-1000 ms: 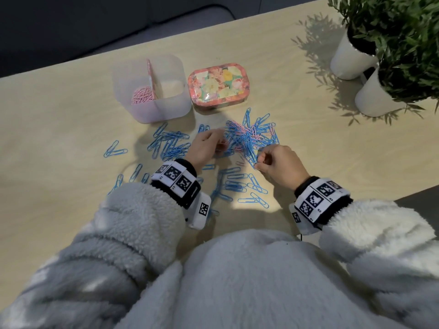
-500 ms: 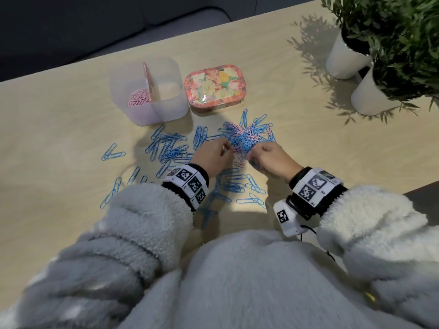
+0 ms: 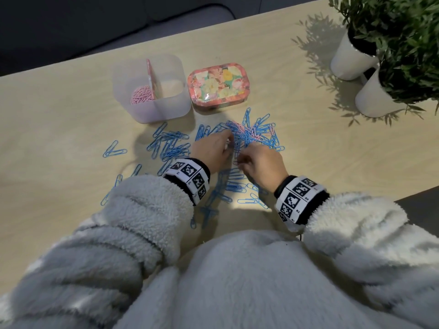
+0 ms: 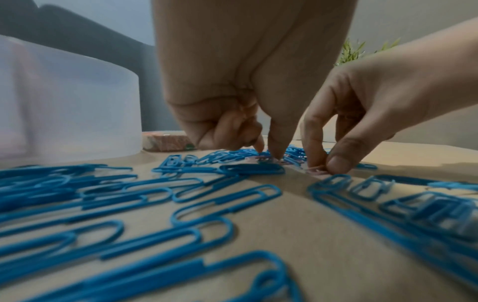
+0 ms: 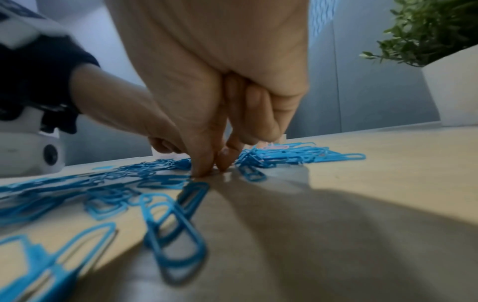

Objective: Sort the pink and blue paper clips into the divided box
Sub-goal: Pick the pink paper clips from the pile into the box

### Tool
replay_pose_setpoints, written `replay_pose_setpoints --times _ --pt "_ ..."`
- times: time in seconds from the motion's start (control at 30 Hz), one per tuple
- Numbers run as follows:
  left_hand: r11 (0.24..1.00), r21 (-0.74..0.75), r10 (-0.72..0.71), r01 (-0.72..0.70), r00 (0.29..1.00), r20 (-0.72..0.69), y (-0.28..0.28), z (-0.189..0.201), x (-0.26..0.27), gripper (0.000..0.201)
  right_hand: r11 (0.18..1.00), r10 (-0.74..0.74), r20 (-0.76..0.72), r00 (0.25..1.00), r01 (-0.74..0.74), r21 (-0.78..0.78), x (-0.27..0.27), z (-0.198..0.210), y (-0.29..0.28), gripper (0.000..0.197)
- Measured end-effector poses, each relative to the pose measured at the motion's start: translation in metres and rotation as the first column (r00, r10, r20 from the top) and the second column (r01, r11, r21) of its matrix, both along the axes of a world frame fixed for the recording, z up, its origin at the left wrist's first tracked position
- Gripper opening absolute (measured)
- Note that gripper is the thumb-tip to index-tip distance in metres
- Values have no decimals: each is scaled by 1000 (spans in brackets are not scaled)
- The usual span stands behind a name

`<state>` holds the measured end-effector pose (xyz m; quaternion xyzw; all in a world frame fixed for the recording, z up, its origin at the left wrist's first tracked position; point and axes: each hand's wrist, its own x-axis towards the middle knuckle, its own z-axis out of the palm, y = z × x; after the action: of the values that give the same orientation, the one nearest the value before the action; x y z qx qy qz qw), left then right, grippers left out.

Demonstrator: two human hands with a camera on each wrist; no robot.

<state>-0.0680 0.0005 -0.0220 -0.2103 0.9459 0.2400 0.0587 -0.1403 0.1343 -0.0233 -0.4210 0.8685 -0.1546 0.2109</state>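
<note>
Pinching a pink paper clip [image 4: 316, 170] against the table [image 3: 59, 138] between thumb and forefinger, the right hand [image 3: 263, 162] works at the near edge of the mixed pile [image 3: 251, 134]. Just beside it, the left hand [image 3: 211, 150] presses fingertips [image 4: 278, 153] onto pink clips in that pile; whether it grips one is unclear. Blue paper clips [image 3: 171, 148] lie scattered around both wrists. Beyond them stands the divided box [image 3: 166, 108], pink clips [image 3: 141, 96] in its left compartment.
</note>
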Motion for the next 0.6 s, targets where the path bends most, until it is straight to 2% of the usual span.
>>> replay_pose_setpoints --times 0.1,0.2,0.3,0.37,0.47,0.6 --pt "1000 -12 -10 10 1000 21 2 1 -5 21 997 70 -65 995 -69 20 3 -1 1 15" --pt "999 -42 -24 26 998 55 -1 1 -8 17 982 155 -164 974 -133 137 8 -2 3 19" --pt "997 -63 -46 50 998 53 -3 2 -7 20 990 73 -44 996 -67 127 7 0 9 13" --pt "993 -45 -112 114 993 33 0 5 -6 27 991 -10 35 999 6 134 7 3 12 12" --pt "950 -106 -288 295 955 75 5 6 -10 27 980 -32 26 999 26 195 11 5 12 13" --pt "947 -86 -304 309 950 68 3 5 -12 19 979 -14 31 999 7 205 12 3 11 15"
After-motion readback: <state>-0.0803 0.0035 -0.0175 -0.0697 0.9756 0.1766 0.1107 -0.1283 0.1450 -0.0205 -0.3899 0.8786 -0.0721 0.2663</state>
